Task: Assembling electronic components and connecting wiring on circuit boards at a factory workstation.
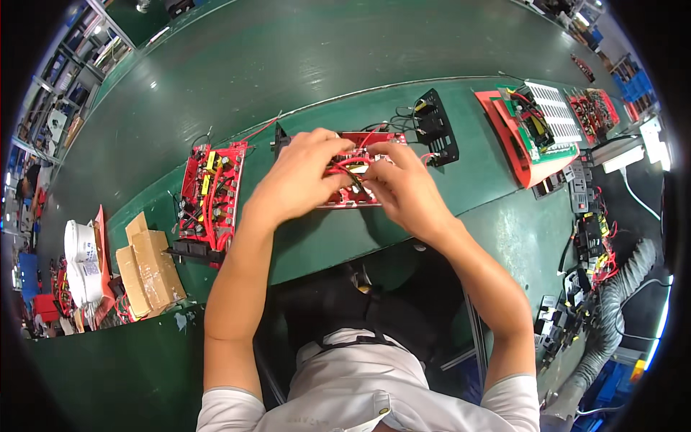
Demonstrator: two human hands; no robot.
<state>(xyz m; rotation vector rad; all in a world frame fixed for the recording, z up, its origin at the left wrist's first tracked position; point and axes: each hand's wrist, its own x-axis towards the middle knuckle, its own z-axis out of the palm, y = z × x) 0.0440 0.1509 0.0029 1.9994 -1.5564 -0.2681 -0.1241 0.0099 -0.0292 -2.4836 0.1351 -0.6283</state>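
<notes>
- The left hand [306, 169] has its fingers curled narrow over the red wires [350, 162]; the right hand [403, 180] bends thumb and fingers in from the other side. Whether either pinches a wire, I can't tell.
- Beneath both, the red circuit board [353, 204] rests on the green workbench [309, 248]. Working here goes best with light fingertips, guiding wires by their insulation and never tugging at joints.
- Just right, thin black leads [403, 119] run toward a slotted black panel [437, 129]; they deserve slack.
- Leftward lies another populated red board [210, 194].
</notes>
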